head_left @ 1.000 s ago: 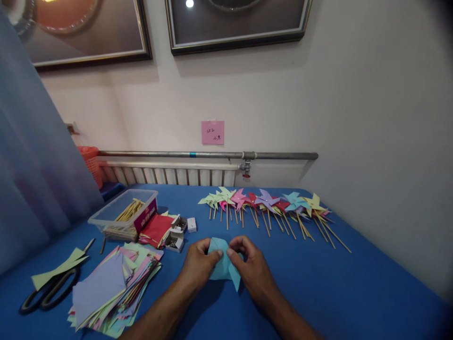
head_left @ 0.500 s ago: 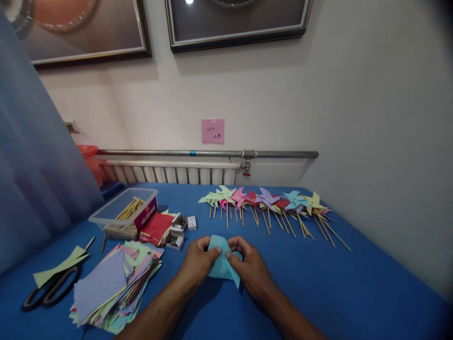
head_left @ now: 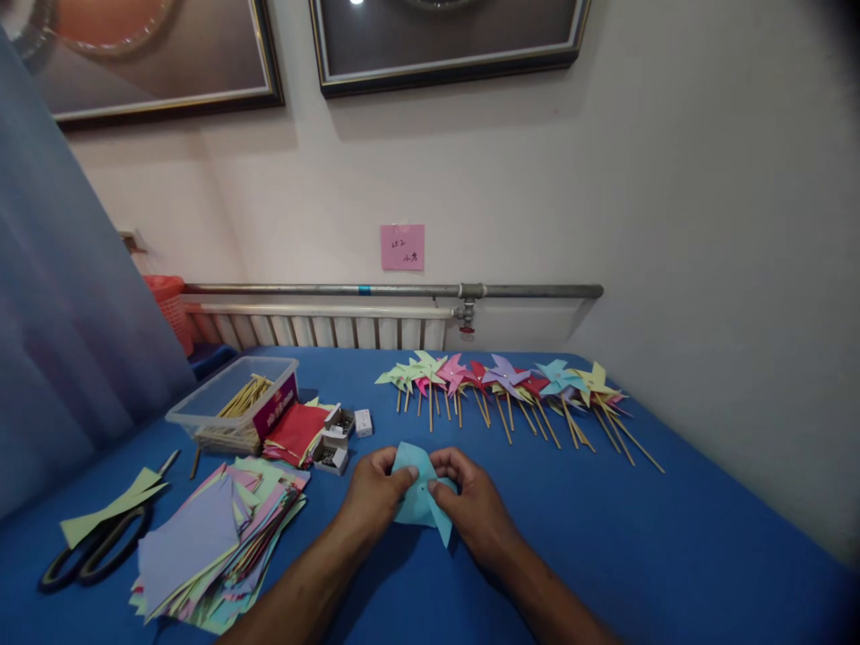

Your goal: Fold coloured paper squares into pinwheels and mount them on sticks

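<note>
A light blue paper pinwheel (head_left: 417,509), partly folded and with no stick visible on it, is held just above the blue table between both hands. My left hand (head_left: 377,484) pinches its left side, thumb on top and fingers behind. On the other side, my right hand (head_left: 470,493) is closed on the paper with the thumb near its centre. One pointed corner hangs down beside the right thumb. The fingers behind the paper are partly hidden.
Finished pinwheels (head_left: 507,376) on sticks lie in a row at the back right. To the left are a paper stack (head_left: 192,546), scissors (head_left: 100,555), a clear box (head_left: 194,408) of sticks, red paper (head_left: 296,430) and small boxes of pins (head_left: 331,457).
The upper left part of the blue paper is folded slightly differently under my left thumb. Both hands keep their grip and have barely moved; the view has shifted slightly.
</note>
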Available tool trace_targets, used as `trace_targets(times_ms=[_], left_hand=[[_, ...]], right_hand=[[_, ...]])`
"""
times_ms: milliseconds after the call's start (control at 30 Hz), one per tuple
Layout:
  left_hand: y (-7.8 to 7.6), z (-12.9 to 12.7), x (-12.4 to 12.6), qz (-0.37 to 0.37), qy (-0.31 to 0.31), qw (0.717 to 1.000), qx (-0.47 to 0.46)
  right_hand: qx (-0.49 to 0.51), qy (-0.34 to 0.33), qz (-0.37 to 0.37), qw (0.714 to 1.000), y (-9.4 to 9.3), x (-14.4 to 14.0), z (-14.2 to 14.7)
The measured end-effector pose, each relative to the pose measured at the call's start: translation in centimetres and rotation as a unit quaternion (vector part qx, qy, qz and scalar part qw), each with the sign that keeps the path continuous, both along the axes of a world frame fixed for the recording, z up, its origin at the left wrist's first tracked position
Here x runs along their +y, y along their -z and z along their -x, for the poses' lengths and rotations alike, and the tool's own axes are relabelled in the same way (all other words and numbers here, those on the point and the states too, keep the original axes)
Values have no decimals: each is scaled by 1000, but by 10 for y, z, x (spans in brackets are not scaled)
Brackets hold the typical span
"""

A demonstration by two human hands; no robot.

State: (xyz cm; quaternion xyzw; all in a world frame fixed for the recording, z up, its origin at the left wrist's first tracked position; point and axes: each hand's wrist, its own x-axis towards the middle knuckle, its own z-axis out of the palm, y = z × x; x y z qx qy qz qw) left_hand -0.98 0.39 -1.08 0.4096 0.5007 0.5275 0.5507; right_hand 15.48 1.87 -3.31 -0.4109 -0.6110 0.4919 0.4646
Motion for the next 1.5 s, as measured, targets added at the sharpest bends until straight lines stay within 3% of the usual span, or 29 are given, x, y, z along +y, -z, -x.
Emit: trace_targets(times_ms=[300,433,533,633,733,1300,1500], left_hand=[[0,1,0,-5,-9,1000,-5],[5,2,3,-47,-68,996,26],[8,4,2,-105,-102,983,111],[10,5,-1,-179,-88,952,231],[14,4,-4,-227,-71,928,287],[17,1,-5,-200,-48,908,366],[16,-3,-10,-213,-64,868,444]], right_hand=[[41,14,38,998,3,1,4],[74,54,62,994,8,6,4],[94,74,71,990,11,9,3],[103,69,81,989,13,9,4],[104,62,81,989,15,6,8],[110,72,92,987,12,-1,15],[145,71,110,981,16,2,16]])
